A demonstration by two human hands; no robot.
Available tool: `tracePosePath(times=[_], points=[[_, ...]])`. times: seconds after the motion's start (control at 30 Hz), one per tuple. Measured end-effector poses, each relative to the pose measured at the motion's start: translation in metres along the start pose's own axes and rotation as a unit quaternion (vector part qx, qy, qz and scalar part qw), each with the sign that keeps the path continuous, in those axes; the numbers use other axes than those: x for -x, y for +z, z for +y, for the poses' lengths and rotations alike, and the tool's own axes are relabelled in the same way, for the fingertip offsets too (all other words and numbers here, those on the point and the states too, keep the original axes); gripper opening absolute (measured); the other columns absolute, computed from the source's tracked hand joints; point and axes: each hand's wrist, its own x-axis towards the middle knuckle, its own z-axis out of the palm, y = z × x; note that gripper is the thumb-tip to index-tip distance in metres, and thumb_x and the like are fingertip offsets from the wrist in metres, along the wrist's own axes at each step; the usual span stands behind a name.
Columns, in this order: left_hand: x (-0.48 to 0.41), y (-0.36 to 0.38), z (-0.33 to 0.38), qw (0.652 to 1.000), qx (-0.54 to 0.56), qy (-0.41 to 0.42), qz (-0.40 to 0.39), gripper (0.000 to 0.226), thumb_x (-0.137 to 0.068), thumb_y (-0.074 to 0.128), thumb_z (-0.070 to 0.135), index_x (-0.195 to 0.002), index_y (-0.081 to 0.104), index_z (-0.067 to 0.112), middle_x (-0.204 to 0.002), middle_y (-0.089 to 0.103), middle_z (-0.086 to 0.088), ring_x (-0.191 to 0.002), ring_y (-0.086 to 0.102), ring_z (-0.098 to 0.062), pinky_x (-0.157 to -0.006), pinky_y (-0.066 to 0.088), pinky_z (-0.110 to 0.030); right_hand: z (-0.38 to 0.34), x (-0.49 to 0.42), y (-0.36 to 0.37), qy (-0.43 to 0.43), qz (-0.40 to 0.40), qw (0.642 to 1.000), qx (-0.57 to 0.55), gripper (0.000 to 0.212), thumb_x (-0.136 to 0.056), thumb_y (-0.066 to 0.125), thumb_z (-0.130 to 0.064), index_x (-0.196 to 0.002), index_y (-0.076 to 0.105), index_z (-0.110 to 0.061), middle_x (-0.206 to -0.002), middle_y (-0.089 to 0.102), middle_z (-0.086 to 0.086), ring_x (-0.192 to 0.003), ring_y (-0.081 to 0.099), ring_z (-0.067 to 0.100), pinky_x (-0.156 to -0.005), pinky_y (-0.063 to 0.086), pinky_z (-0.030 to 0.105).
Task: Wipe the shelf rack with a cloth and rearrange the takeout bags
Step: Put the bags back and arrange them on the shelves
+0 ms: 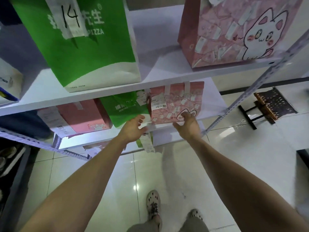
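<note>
We reach middle shelf: pink cat bag (177, 101) upright, straight ahead between hands. Right hand (188, 126) spread, seemingly touching front face; left hand (133, 129) open, empty, beside left edge.

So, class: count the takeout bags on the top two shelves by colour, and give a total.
Green bags: 2
Pink bags: 3
Total: 5

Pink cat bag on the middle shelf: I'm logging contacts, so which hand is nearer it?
Right. The right hand touches the pink cat bag; the left hand is beside its lower left corner.
</note>
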Motion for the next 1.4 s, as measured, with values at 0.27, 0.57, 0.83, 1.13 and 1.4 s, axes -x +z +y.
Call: tracePosePath(times=[0.27, 0.57, 0.83, 1.13, 1.4], points=[[-0.069, 0.051, 0.037, 0.973, 0.167, -0.083, 0.132, 0.068, -0.095, 0.082, 0.032, -0.153, 0.047, 0.020, -0.144, 0.067, 0.001, -0.125, 0.065, -0.024, -0.112, 0.051, -0.047, 0.061, -0.092, -0.031, 0.031, 0.089, 0.993, -0.067, 0.111, -0.075, 0.092, -0.048, -0.160, 0.028, -0.015, -0.148, 0.045, 0.007, -0.131, 0.054, 0.025, -0.103, 0.051, 0.039], [-0.074, 0.102, 0.036, 0.950, 0.244, -0.092, 0.173, 0.071, -0.089, 0.078, 0.008, -0.152, 0.048, 0.023, -0.131, 0.072, 0.006, -0.119, 0.072, -0.018, -0.107, 0.058, -0.046, 0.088, -0.159, -0.042, -0.021, 0.007, 0.993, -0.120, 0.171, -0.040, 0.095, -0.075, -0.168, -0.007, -0.023, -0.175, 0.017, 0.000, -0.161, 0.021, 0.024, -0.128, 0.023, 0.058], [-0.025, 0.165, 0.051, 0.939, 0.271, -0.097, 0.187, 0.065, -0.079, 0.095, 0.023, -0.136, 0.063, 0.022, -0.115, 0.077, 0.011, -0.100, 0.075, -0.002, -0.088, 0.064, -0.032, 0.126, -0.083, -0.050, -0.057, 0.024, 0.992, -0.113, 0.070, -0.074, 0.085, -0.056, -0.124, 0.052, -0.020, -0.122, 0.054, -0.001, -0.098, 0.059, 0.020, -0.086, 0.053, 0.038], [0.040, 0.253, 0.018, 0.936, 0.235, -0.183, 0.186, 0.034, -0.083, 0.080, 0.047, -0.110, 0.078, 0.027, -0.099, 0.081, 0.005, -0.084, 0.080, -0.019, -0.074, 0.068, -0.051, 0.258, 0.046, 0.018, -0.002, 0.003, 0.989, -0.146, 0.031, -0.092, 0.072, -0.044, -0.115, 0.064, -0.026, -0.107, 0.065, -0.002, -0.096, 0.067, 0.026, -0.083, 0.058, 0.050], [-0.005, 0.320, -0.011, 0.953, 0.134, -0.219, 0.160, 0.018, -0.103, 0.070, 0.025, -0.120, 0.070, 0.019, -0.115, 0.076, -0.009, -0.105, 0.071, -0.035, -0.079, 0.052, -0.037, 0.314, 0.001, 0.087, 0.028, -0.021, 0.996, -0.086, 0.020, -0.100, 0.059, -0.030, -0.119, 0.057, -0.024, -0.107, 0.072, 0.005, -0.097, 0.067, 0.034, -0.080, 0.056, 0.046]])
